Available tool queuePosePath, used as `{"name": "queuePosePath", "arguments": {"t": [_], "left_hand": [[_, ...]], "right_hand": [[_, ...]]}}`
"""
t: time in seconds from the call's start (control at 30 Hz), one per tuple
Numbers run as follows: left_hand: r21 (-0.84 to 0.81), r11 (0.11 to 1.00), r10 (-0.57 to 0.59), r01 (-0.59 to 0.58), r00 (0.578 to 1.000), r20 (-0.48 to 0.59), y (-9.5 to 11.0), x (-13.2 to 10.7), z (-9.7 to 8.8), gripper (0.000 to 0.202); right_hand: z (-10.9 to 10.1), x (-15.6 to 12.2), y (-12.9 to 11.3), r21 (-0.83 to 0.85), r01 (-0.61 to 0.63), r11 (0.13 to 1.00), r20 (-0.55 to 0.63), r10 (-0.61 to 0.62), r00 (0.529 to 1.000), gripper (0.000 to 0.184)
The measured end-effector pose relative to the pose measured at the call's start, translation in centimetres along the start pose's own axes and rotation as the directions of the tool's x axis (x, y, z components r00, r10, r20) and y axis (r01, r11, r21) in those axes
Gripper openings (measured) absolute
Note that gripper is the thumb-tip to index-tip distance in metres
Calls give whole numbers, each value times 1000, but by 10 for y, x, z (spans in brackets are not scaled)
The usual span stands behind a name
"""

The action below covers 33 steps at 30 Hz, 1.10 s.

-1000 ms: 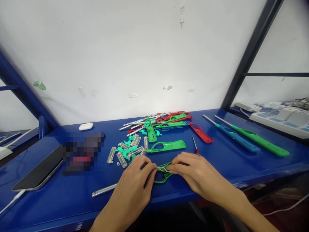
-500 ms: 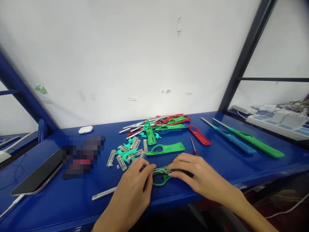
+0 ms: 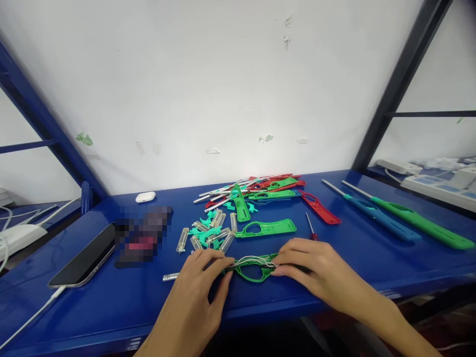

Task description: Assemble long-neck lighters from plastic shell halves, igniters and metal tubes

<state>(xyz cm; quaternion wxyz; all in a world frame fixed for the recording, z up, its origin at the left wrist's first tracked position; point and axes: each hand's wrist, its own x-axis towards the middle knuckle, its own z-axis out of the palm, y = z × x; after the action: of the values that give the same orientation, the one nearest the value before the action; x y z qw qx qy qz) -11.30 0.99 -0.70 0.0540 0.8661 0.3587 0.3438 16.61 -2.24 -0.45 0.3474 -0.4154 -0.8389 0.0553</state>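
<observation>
A green lighter shell half (image 3: 256, 280) with a trigger loop lies near the desk's front edge, between my hands. Pale wires (image 3: 253, 258) arch along its upper side. My left hand (image 3: 201, 292) pinches the shell's narrow neck, where the wires run in; a metal tube (image 3: 171, 277) pokes out to its left. With thumb and fingertips together, my right hand (image 3: 308, 265) grips the shell's wider part at the dark end of the wires. Its fingers cover most of that part. Just behind lies another green shell half (image 3: 275, 227).
Clear fuel tanks (image 3: 182, 240) and teal triggers (image 3: 204, 237) lie behind my left hand. A pile of tubes and shells (image 3: 256, 188) sits by the wall. Blue (image 3: 386, 223) and green lighters (image 3: 427, 220), a screwdriver (image 3: 314, 236), phone (image 3: 84, 260) and earbud case (image 3: 145, 197) also lie here.
My left hand has shifted left to the neck, exposing more of the loop and wires. The metal tube has swung nearer level. The whole view has shifted slightly.
</observation>
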Motion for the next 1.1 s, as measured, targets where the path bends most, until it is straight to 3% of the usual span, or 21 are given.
{"name": "queuePosePath", "arguments": {"t": [0.1, 0.4, 0.83, 0.97, 1.1], "left_hand": [[-70, 997, -38, 42, 998, 54, -5, 1, 0, 24], [-138, 984, -100, 109, 992, 75, -9, -3, -1, 21], [-59, 993, -95, 104, 984, 150, -9, -5, -4, 26], [5, 998, -60, 60, 991, 119, -8, -4, -6, 27], [49, 995, 82, -84, 996, 37, 6, -4, -7, 31]], "right_hand": [[0, -1, 0, -15, 29, 999, 2, -29, 1000, 24], [-1, -3, 1, -15, 21, 1000, 20, -21, 1000, 24], [-2, -2, 0, 7, 24, 1000, 22, -24, 999, 24], [-2, -4, 0, -5, 27, 1000, 23, -27, 999, 24], [-1, -5, 1, -49, 21, 999, 33, -19, 999, 24]]}}
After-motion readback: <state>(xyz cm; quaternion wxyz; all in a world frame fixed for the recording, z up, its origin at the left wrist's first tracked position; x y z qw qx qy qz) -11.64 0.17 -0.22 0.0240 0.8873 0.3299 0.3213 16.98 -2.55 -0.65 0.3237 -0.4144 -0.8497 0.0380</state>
